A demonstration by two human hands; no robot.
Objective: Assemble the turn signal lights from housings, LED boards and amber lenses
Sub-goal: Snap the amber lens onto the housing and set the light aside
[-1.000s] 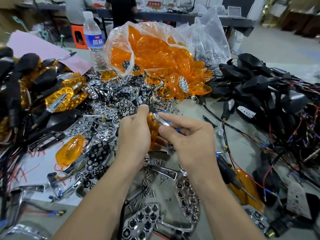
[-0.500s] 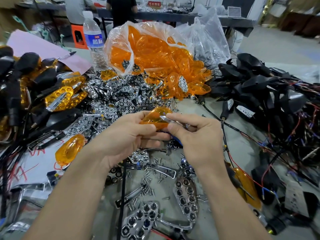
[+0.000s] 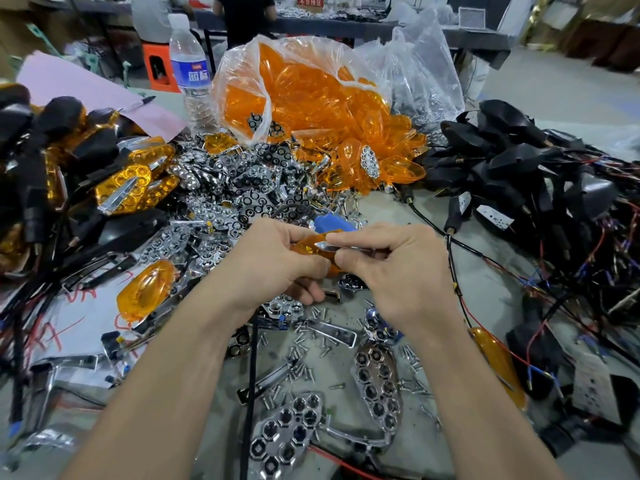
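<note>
1. Far left: a heap of lights (image 3: 114, 188) that look finished. They have matt black rounded shells, and glossy amber fronts with faceted chrome showing through. Judged from this heap, a good share of the work is done.
2. Just right of it, a loose lens (image 3: 145, 289) lies on the table (image 3: 398, 209). It is a smooth, translucent orange teardrop. Beyond it is a bright pile of reflectors (image 3: 221, 188), mirror-chrome plates punched with honeycomb cups.
3. Centre, at the back: a crinkled clear bag (image 3: 426, 74) spills many more orange lenses, which are not yet used.
4. Centre, near: the left hand (image 3: 273, 261) has its fingers curled round the held lens (image 3: 306, 245), above the table. The lens is mostly hidden in the fist.
5. Touching it, the right hand (image 3: 398, 271) pinches a slim chrome strip (image 3: 346, 247) between thumb and forefinger. The strip's pointed tip lies on the held lens. This looks like an early fitting step for one light; no housing is joined to it yet.
6. Below the hands: small silver screws (image 3: 301, 348) lie scattered on the table, with more honeycomb reflectors.
7. Right: a tangled mound of housings (image 3: 519, 161), dull black plastic trailing thin red, blue and black wires. They have no lenses, so much assembly seems left.
</note>
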